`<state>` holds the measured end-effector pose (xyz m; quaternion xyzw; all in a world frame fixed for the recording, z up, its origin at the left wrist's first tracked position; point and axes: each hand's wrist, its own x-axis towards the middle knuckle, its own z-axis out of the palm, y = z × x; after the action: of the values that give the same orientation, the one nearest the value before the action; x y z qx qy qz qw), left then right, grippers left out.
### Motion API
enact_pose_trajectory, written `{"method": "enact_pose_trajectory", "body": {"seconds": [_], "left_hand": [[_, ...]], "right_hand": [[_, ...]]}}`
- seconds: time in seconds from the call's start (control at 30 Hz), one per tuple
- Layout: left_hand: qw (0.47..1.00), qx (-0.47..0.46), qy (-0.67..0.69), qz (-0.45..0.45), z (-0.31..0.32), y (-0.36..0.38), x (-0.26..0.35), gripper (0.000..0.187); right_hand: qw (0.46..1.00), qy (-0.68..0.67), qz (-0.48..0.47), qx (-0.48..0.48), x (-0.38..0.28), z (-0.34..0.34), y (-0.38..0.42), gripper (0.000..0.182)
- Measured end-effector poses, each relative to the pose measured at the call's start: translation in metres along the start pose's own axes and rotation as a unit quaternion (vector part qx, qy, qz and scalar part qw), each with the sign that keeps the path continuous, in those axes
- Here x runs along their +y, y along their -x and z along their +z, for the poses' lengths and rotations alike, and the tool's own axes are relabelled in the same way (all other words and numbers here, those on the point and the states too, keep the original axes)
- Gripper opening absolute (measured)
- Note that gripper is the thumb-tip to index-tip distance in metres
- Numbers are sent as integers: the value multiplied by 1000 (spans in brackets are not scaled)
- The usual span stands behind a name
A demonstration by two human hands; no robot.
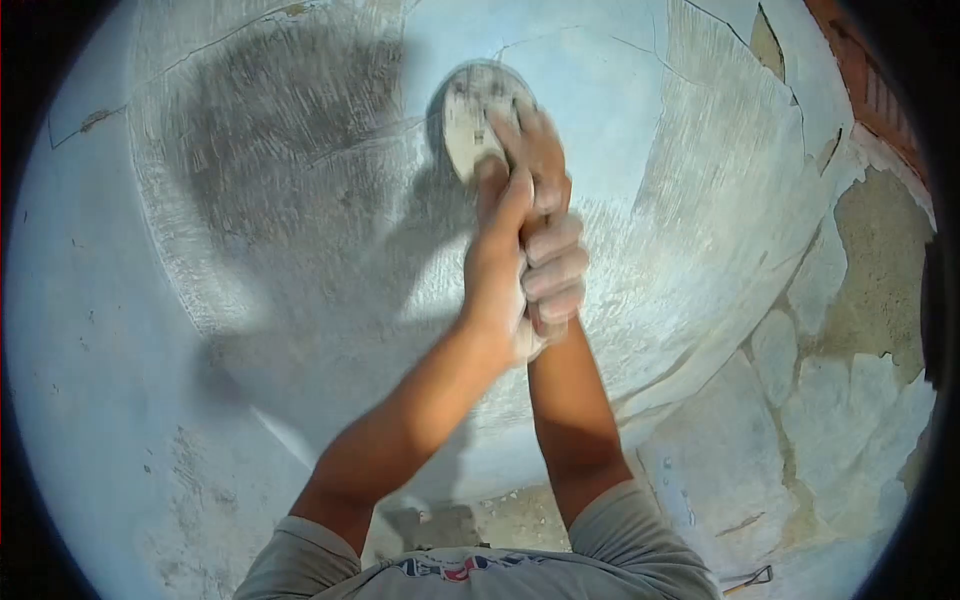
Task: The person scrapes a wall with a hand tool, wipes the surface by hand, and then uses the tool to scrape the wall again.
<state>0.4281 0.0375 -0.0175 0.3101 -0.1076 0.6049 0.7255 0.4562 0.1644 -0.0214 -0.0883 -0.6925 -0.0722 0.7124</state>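
A pale, dusty round pad with dark marks lies against a light blue wall, over an area of scraped grey streaks. My right hand is closed on the pad's right side, fingers stretched over its face and thumb at its lower edge. Around my right wrist wraps my left hand, its dust-whitened fingers curled over the far side. Both hands are slightly blurred, and the pad's underside is hidden against the wall.
Dark shadows of my arms and head fall on the scraped patch. Cracks run across the upper wall. At right, the coating has broken off around a bare mortar patch, below a reddish-brown slatted piece. A tool handle shows at bottom right.
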Motion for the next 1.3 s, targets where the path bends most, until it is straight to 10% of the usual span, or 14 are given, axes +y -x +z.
{"method": "enact_pose_trajectory", "body": {"seconds": [0.33, 0.63, 0.8, 0.93, 1.1, 1.2, 1.3], "left_hand": [[995, -73, 63, -19, -120, 111, -65, 41], [967, -197, 144, -66, -110, 48, -46, 50], [800, -494, 316, -126, -178, 45, -85, 80], [904, -323, 254, -119, -174, 61, -81, 77], [950, -217, 218, -59, -111, 38, -52, 66], [960, -174, 205, -74, -146, 73, -74, 54], [910, -328, 239, -85, -171, 67, -89, 61]], "right_hand": [[990, 26, 121, -69, -39, -26, 174, 45], [1000, 14, 16, -20, -11, -15, 86, 45], [998, -40, 17, -35, -7, -21, 163, 40], [998, -54, -9, -38, 1, -17, 143, 40], [989, -14, -14, -150, 22, -22, 80, 104], [983, -73, -29, -164, 39, -29, 111, 76], [992, -110, -2, -53, 7, -21, 156, 57]]}}
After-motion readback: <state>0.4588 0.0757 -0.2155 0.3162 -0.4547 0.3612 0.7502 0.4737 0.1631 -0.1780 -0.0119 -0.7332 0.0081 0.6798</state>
